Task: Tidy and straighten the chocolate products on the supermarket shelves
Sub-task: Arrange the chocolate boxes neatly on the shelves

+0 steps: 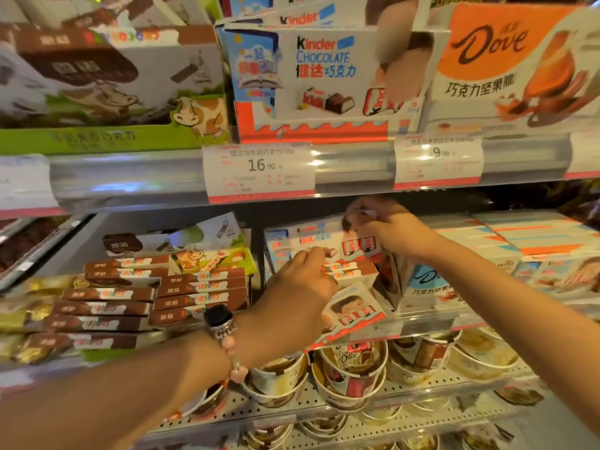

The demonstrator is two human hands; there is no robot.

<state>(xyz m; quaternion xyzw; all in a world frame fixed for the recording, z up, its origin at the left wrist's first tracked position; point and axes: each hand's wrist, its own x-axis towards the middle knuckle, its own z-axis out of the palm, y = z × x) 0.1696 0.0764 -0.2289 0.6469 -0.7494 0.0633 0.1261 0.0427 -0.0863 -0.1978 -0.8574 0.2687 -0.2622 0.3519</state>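
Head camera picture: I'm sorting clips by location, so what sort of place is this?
Most likely a supermarket sweets aisle: printed price tags clipped on the shelf rail, display cartons of chocolate, and stacked chocolate bars below.

Two white price tags sit in the clear strip along the upper shelf edge [354, 164] — one reading 16.90 [259, 170], one reading 9.90 [438, 160]. On the perforated lower shelf [406, 391], round paper tubs [354, 368] stand packed in rows, one marked Dove. A dark smartwatch [218, 316] and pink bead bracelet [235, 358] — both at the wrist.
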